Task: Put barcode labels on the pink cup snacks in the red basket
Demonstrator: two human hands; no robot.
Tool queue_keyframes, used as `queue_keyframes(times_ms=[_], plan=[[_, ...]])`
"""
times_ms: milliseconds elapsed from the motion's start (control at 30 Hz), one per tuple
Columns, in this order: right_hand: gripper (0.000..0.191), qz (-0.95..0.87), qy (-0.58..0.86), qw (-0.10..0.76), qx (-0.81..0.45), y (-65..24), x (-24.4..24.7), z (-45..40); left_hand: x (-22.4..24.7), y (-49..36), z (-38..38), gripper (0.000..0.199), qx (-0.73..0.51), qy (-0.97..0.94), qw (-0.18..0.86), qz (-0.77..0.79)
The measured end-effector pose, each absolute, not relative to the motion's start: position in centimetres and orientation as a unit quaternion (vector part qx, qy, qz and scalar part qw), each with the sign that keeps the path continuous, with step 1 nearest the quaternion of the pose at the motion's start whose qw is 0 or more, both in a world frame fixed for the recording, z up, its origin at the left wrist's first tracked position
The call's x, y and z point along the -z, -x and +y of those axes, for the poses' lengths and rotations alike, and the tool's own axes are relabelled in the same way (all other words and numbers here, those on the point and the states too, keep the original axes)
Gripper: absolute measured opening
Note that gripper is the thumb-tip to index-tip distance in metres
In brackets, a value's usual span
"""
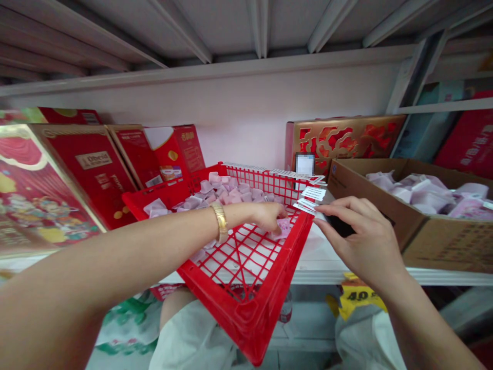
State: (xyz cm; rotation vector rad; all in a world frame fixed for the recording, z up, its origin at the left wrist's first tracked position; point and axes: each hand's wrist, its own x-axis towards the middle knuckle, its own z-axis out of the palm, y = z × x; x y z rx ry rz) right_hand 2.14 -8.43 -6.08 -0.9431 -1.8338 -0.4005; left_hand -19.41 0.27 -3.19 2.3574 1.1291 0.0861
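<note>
A red plastic basket (265,308) tilts off the shelf edge toward me. Small pale pink-purple packets (231,192) are heaped in its far left part. My left hand (267,217), with a gold bracelet (220,222) at the wrist, reaches inside, its fingers closed on one small pink packet (283,228) near the right wall. White printed label stickers (308,201) lie in strips along the basket's far rim and right corner. Beside that corner, my right hand (360,239) pinches the end of a label between thumb and forefinger.
To the right stands an open cardboard box (442,241) of similar packets. Red and gold gift boxes (92,164) line the left; another gold box (346,139) leans at the back. Overhead is a metal shelf (231,61). A yellow price tag (360,295) hangs below the shelf edge.
</note>
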Motion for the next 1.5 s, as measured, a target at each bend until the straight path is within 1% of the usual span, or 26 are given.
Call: queue_keyframes(times_ms=[67, 133, 267, 367, 467, 533, 667, 733, 833, 933, 1067, 1200, 1333, 1500], plan=[[0.012, -0.756, 0.395, 0.491, 0.174, -1.9, 6.1, -8.2, 1.8, 19.9, 0.1, 0.032, -0.052, -0.851, 0.283, 0.439], [0.010, -0.755, 0.395, 0.490, 0.180, -1.7, 6.0, -8.2, 0.2, 20.4, -0.3, 0.030, -0.104, -0.824, 0.314, 0.460], [0.014, -0.755, 0.392, 0.490, 0.193, -1.4, 5.6, -8.3, -2.0, 21.0, -1.4, 0.026, -0.180, -0.768, 0.391, 0.474], [0.015, -0.755, 0.388, 0.488, 0.203, -1.1, 5.4, -8.4, -2.9, 20.9, -2.3, 0.023, -0.209, -0.738, 0.441, 0.465], [0.013, -0.755, 0.392, 0.485, 0.201, -0.9, 5.4, -8.4, -3.3, 20.8, -2.9, 0.016, -0.247, -0.726, 0.453, 0.454], [0.012, -0.755, 0.400, 0.485, 0.187, -0.8, 5.5, -8.3, -3.4, 20.7, -3.1, 0.015, -0.264, -0.721, 0.465, 0.441], [0.014, -0.744, 0.411, 0.499, 0.171, -0.4, 5.1, -8.3, -3.8, 20.9, -3.2, 0.026, -0.263, -0.712, 0.501, 0.415], [0.014, -0.731, 0.407, 0.519, 0.177, -0.2, 4.8, -8.5, -3.9, 21.0, -3.3, 0.026, -0.256, -0.715, 0.511, 0.403], [0.011, -0.702, 0.403, 0.564, 0.166, 0.0, 4.7, -9.1, -3.9, 21.1, -3.3, 0.029, -0.243, -0.710, 0.543, 0.377], [0.008, -0.657, 0.405, 0.625, 0.117, 0.0, 4.9, -9.6, -3.6, 21.1, -3.2, 0.034, -0.239, -0.693, 0.597, 0.326], [0.007, -0.623, 0.366, 0.684, 0.096, 0.4, 5.1, -9.8, -3.1, 21.0, -3.2, 0.029, -0.217, -0.681, 0.649, 0.260], [0.010, -0.639, 0.348, 0.676, 0.112, 1.0, 4.8, -9.6, -2.9, 20.8, -3.6, 0.031, -0.196, -0.676, 0.666, 0.246], [0.009, -0.655, 0.334, 0.668, 0.118, 1.5, 4.7, -9.5, -3.2, 20.6, -4.1, 0.035, -0.198, -0.666, 0.677, 0.243], [0.012, -0.660, 0.328, 0.664, 0.121, 1.6, 4.8, -9.5, -3.2, 20.4, -4.3, 0.025, -0.208, -0.658, 0.680, 0.249]])
